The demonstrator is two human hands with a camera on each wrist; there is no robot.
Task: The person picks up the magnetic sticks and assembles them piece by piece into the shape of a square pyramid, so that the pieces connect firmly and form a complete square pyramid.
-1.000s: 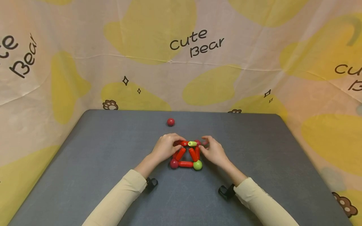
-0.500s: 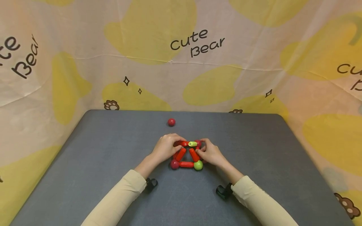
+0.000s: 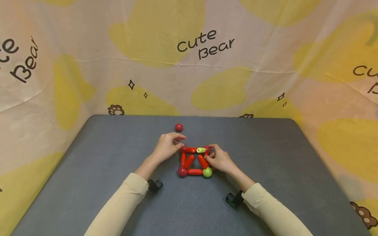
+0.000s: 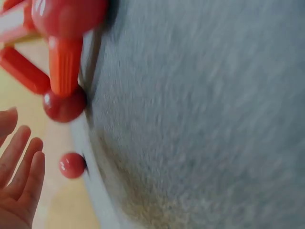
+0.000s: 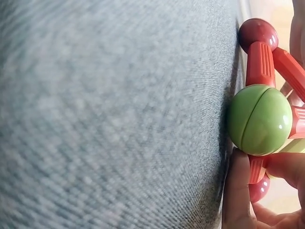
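A frame of red magnetic rods point(image 3: 195, 171) and balls lies on the table. Its near corners are a dark red ball point(image 3: 182, 172) and a green ball point(image 3: 207, 172); red balls sit at the far corners. Two red rods lean inward, and a yellow-green rod point(image 3: 201, 150) shows at the far side. My right hand point(image 3: 221, 160) pinches the red right-side rod point(image 5: 257, 168) beside the green ball. Beside the far left red ball point(image 4: 65, 106), my left hand point(image 3: 166, 147) is off the rods, its fingers point(image 4: 32, 183) extended and holding nothing.
A loose red ball point(image 3: 178, 127) rests beyond the frame near the table's back edge. The grey table point(image 3: 118, 141) meets a patterned cloth backdrop point(image 3: 165, 78) behind and at both sides. A black wrist device point(image 3: 234, 199) sits below the right sleeve.
My left hand has let go of the far left part and drawn left and back, uncovering the corner ball. My right hand has moved in from the right and taken hold of the right-side rod.
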